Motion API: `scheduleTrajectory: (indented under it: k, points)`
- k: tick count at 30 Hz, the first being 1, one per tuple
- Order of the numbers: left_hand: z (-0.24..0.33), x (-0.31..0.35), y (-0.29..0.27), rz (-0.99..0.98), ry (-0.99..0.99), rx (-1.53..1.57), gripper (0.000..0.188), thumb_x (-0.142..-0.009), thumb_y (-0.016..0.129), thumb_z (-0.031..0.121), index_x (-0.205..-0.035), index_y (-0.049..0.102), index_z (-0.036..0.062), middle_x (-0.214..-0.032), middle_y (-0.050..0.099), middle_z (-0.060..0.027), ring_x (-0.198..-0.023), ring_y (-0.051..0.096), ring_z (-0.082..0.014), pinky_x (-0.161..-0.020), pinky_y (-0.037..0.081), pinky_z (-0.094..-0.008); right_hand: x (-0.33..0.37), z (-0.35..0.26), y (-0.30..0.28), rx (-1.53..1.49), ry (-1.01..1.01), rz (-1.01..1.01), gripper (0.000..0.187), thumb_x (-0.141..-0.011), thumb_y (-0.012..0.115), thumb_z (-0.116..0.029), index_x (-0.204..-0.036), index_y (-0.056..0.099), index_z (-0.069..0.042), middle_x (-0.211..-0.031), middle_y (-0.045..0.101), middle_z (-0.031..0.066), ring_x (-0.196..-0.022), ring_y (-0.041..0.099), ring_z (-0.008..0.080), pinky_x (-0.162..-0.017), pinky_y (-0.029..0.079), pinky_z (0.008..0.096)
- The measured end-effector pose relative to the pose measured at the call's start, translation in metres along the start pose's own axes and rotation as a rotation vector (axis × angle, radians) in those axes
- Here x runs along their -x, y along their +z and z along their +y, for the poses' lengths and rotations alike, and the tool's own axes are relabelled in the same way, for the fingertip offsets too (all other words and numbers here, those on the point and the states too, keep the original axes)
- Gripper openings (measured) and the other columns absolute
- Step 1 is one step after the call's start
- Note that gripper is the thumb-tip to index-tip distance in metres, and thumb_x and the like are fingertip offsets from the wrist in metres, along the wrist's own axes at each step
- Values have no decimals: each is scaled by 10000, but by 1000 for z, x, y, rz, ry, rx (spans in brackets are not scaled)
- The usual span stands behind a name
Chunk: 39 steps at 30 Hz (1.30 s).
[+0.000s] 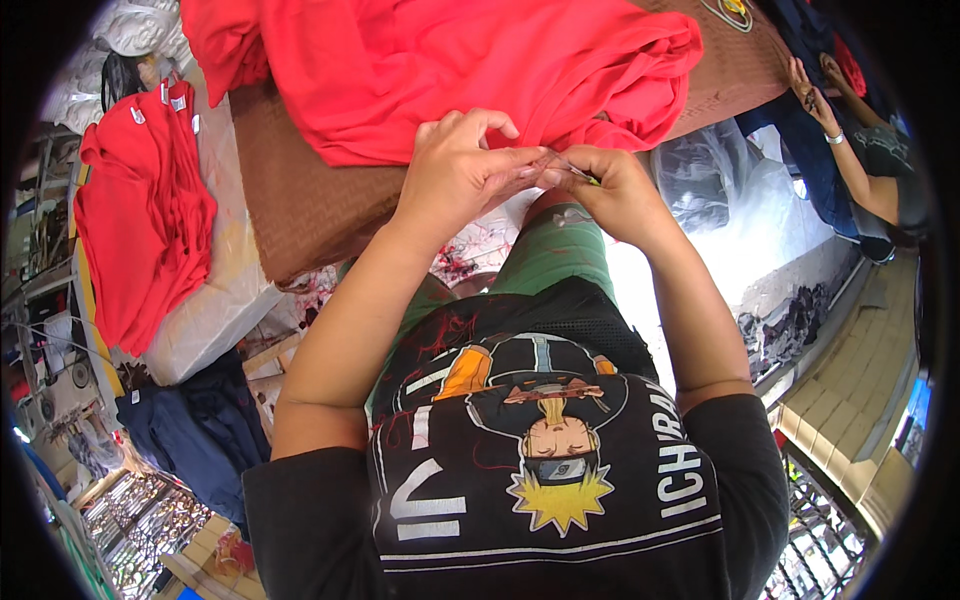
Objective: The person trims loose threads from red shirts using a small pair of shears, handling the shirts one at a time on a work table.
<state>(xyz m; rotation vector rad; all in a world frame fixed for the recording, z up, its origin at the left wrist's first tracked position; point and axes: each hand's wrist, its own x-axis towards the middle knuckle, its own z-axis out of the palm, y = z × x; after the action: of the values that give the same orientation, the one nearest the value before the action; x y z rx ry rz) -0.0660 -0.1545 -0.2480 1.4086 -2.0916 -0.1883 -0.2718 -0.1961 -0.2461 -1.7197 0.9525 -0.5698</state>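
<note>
My two hands meet just in front of the brown table edge, above my lap. In my right hand (pixel 605 190) the thumb and fingers close on a slim metal tool (pixel 574 170) with a yellow-green bit at one end; most of it is covered by the fingers. My left hand (pixel 470 165) comes to the tool's tip with thumb and fingers pinched together, one finger arched above. What sits in that pinch is too small to make out. Right behind the hands, a heap of red cloth (pixel 400 70) is spread over the table.
The brown-covered table (pixel 310 205) holds a yellow-handled item (pixel 735 10) at its far right. Red garments (pixel 145 210) lie on a stand at left, with dark blue cloth (pixel 195 425) below. Clear plastic (pixel 700 180) hangs at right. Another person's hand (pixel 815 100) shows far right.
</note>
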Motion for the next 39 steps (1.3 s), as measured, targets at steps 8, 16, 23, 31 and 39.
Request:
scheduleTrajectory:
  k: [8,16,23,31,39]
  points:
    - [-24,-9,15,20,132,227,144,-771,721,107,-913,740,116,-873,685,-15,-778,638,-178,-697,508,-311,-36,-24,-24,-444,131,-172,277,-931,619,-293,-1010,694,-39,-797,698,3,-471,374,17,-450,304,182]
    - [-19,-31,-14,-367,-425,626,114,-870,674,113,-909,718,16,-792,697,-34,-757,628,-79,-702,514,-245,-27,-32,-34,166,-210,87,310,-935,607,-267,-1077,584,7,-836,631,119,-771,612,206,-711,486,338]
    - [-30,-33,-10,-408,-417,767,147,-900,644,128,-916,705,-5,-774,677,-22,-744,612,-76,-714,501,-236,-11,-27,-28,323,-206,-37,167,-830,674,-120,-932,639,6,-857,649,151,-812,644,314,-709,493,365]
    - [-24,-33,-13,-374,-412,702,143,-879,663,123,-926,706,-5,-767,679,-29,-726,608,-77,-701,502,-236,-21,-29,-21,455,-223,-53,163,-805,682,-143,-908,646,-22,-826,641,140,-780,637,321,-663,482,391]
    - [-22,-28,-7,-296,-357,649,147,-874,674,134,-919,707,-2,-772,686,-29,-733,613,-81,-703,509,-245,-25,-34,-17,574,-212,-76,143,-791,680,-139,-892,641,-45,-794,639,121,-759,636,324,-649,482,408]
